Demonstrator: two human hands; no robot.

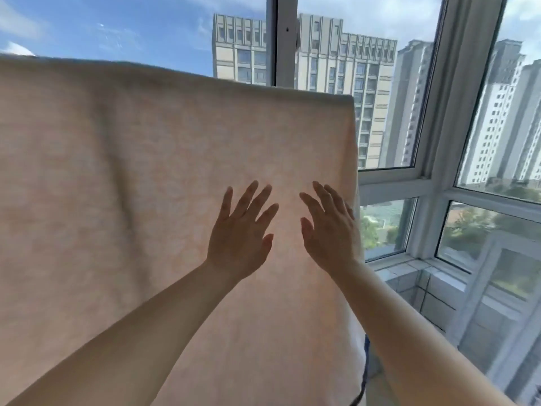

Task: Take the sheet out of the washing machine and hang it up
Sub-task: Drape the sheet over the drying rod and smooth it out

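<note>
Pale peach sheet [131, 171] hangs draped, backlit, faintly creased.

No legible text, label, brand, number or sign was found in the head view.
</note>
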